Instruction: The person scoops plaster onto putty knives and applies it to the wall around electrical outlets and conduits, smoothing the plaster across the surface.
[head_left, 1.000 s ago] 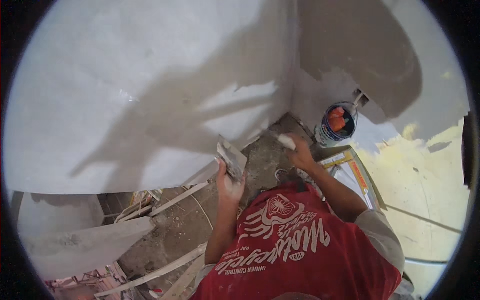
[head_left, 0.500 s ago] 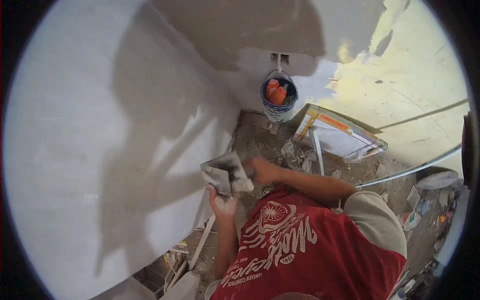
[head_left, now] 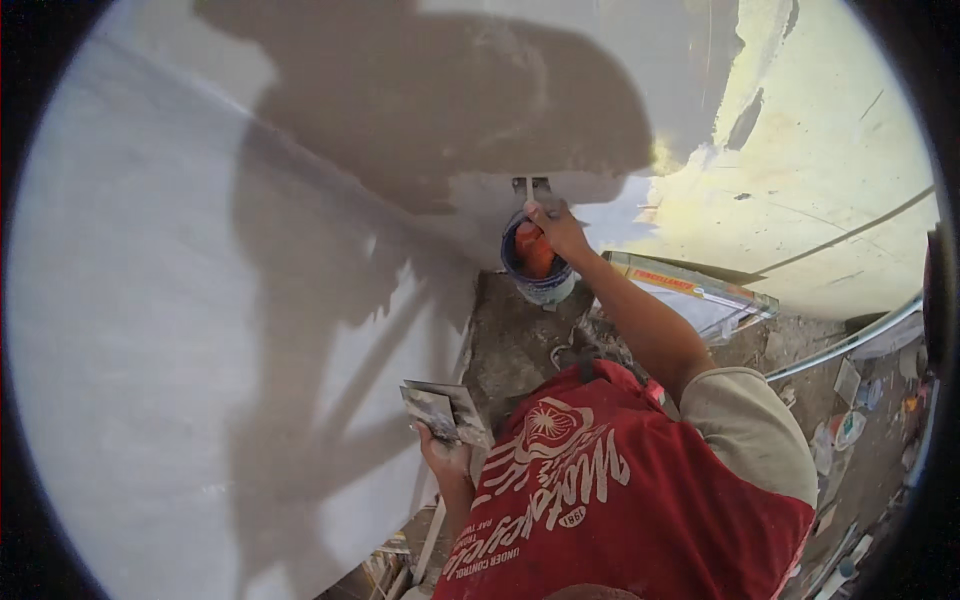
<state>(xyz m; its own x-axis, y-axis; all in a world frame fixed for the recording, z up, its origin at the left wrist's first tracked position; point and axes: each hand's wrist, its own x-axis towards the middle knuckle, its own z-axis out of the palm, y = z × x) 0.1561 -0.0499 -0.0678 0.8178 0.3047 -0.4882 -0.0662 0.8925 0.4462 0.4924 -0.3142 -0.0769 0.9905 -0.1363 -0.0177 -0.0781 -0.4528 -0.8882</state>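
My left hand (head_left: pixel 445 455), at the lower middle beside the left wall, is closed on flat metal plastering blades (head_left: pixel 430 412), smeared with grey material. My right hand (head_left: pixel 557 228) is stretched out over a dark-rimmed bucket (head_left: pixel 541 290), its fingers closed on a narrow white strip (head_left: pixel 529 190) above the rim, in front of a dark cut-out (head_left: pixel 543 186) in the wall. Orange items (head_left: pixel 536 257) lie inside the bucket, partly hidden by the hand.
White wall (head_left: pixel 130 330) on the left meets a patchy grey and cream wall (head_left: pixel 830 120) ahead. A flat carton (head_left: pixel 680 285) leans right of the bucket. A curved pipe (head_left: pixel 850 350), rubble (head_left: pixel 850 430) and light strips (head_left: pixel 430 530) lie on the dusty floor.
My right hand has moved from beside the blades up to the white strip over the bucket. My left hand with the blades has lowered. The view has swung right toward the corner.
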